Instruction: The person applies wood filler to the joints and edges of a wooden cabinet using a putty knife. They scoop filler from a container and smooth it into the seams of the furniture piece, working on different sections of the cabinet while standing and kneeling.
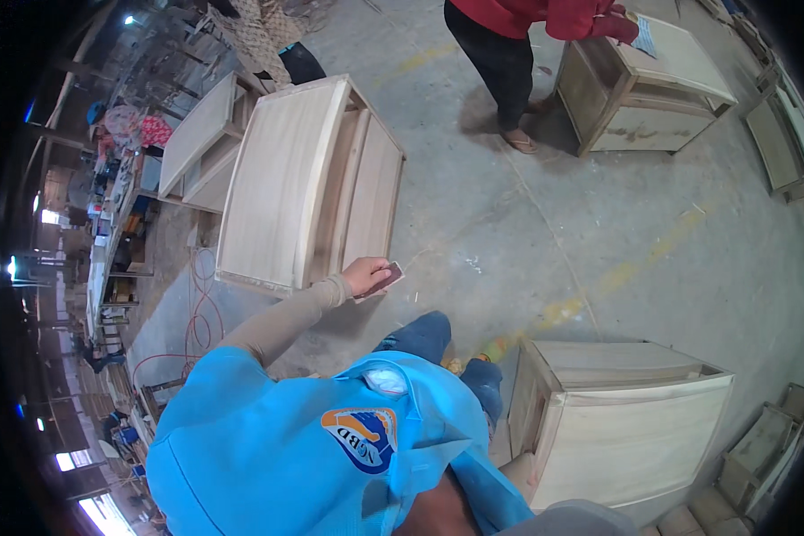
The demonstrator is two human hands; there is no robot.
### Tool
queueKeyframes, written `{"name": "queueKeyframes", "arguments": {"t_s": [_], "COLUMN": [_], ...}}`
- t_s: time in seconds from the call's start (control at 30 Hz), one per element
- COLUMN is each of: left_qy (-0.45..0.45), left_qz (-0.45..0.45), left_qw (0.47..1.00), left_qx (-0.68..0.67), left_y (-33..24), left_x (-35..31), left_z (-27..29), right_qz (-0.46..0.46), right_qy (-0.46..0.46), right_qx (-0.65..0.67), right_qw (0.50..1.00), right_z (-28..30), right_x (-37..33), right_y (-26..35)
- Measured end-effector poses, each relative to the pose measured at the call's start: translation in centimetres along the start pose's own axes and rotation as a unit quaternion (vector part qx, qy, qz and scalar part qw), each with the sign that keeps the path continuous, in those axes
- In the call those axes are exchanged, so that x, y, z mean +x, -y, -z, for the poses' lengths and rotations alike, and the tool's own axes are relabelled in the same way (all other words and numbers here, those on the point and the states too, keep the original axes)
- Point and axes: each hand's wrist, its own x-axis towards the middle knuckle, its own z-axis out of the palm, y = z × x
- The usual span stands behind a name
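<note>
My left hand (pixel 366 275) reaches out and grips a folded piece of sandpaper (pixel 383 280), reddish brown with a pale edge. It is beside the lower front corner of an unpainted wooden cabinet (pixel 272 179), which has an open slot below its top; I cannot tell whether the sandpaper touches the wood. Part of my right hand (pixel 520 475) shows at the lower right, against the side of a second pale wooden cabinet (pixel 634 438). Its fingers are mostly hidden behind my clothing and the grey sleeve.
Another person in a red top (pixel 545 16) stands at the far right, a gloved hand holding a pale sheet on a third cabinet (pixel 661 89). More wooden frames (pixel 201 143) stand at the left. A red hose (pixel 207 335) lies on the concrete floor (pixel 473 241).
</note>
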Motion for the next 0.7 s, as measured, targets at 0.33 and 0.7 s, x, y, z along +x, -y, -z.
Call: {"name": "queueKeyframes", "arguments": {"t_s": [0.33, 0.7], "left_qy": [-0.011, -0.006], "left_qz": [-0.095, -0.144], "left_qw": [0.985, 0.973], "left_qx": [0.146, 0.183], "left_y": [4.0, 1.5], "left_x": [10.4, 16.6], "left_z": [12.5, 15.6], "right_qz": [0.028, 0.032], "right_qy": [-0.032, -0.077], "right_qx": [0.006, 0.017], "right_qw": [0.999, 0.996], "right_z": [-4.2, -5.6], "right_x": [-3.4, -4.8], "right_y": [-3.1, -3.5]}}
